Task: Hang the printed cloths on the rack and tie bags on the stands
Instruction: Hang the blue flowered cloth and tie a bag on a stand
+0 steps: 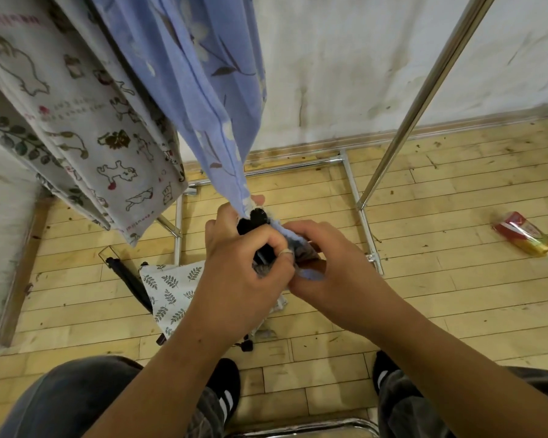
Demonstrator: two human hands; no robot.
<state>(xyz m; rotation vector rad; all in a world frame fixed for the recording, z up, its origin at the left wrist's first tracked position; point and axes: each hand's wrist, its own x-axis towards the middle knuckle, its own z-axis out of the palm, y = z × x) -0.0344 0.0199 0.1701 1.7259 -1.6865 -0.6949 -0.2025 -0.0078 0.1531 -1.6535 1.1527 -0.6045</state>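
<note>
Now both hands are close together at the bunched bottom end of the blue flower cloth [203, 74], which goes up and away from them. The left hand [241, 260] curls tight round the cloth and a black thing [253, 222]. The right hand [326, 273] pinches the cloth's tip. An animal cloth [92, 128] hangs left of the hands. A leaf cloth [171, 289] lies under them.

Bright, even light around me; glare on the right pole [422, 99] (lines bow outward); left edge perhaps motion-smeared.
</note>
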